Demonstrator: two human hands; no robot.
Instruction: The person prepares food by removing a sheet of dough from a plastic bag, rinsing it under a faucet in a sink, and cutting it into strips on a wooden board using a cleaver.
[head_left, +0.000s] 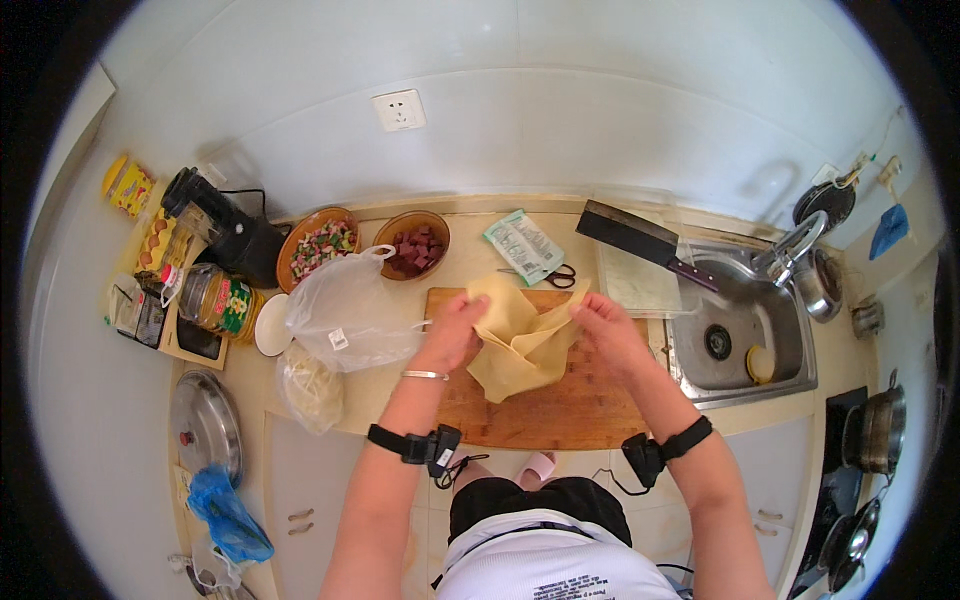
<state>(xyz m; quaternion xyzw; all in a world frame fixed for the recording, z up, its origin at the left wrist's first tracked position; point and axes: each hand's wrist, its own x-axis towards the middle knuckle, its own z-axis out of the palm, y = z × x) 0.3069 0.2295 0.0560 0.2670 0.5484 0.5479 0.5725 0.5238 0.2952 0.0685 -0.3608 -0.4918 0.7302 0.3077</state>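
Observation:
A thin, pale yellow folded sheet (525, 352), perhaps tofu skin, is spread between my two hands above a wooden cutting board (525, 427). My left hand (455, 330) pinches its left edge, and my right hand (611, 330) pinches its upper right corner. Behind the board lie a green-and-white packet (524, 246) and scissors with dark handles (561, 277). A cleaver (630, 232) rests across a clear plastic container (645, 289) at the back right. The sheet hides part of the board.
Bowls of chopped vegetables (324, 244) and dark red cubes (417, 246) stand at the back left. Nearer are a white plastic bag (349, 311), a bag of pale food (309, 386) and an oil bottle (223, 302). A steel sink (739, 379) with a faucet is at the right.

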